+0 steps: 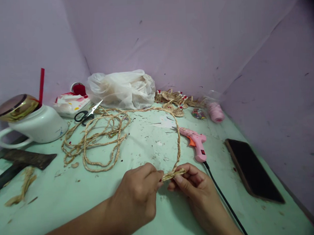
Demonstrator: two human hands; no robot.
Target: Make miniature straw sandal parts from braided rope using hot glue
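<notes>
Well out from the back edge of the green table [145, 147], the left hand [139, 194] and the right hand [193, 188] both pinch the folded end of a braided rope [178, 140], thumbs and fingers pressed on it. Only this short bit looks folded so far — most of the rope lies in loose loops toward the left edge, so a lot seems left. By the back edge sit small rope coils [178, 111] with red and white dots, and they look done. Near the left edge, a red stick [42, 88] pokes up from a white mug [45, 125]. A white plastic bag [121, 89] sits by the back edge — it is cloudy, so I can't tell what is inside. Near the back right corner, a little clear bag [198, 113] holds colorful beads.
</notes>
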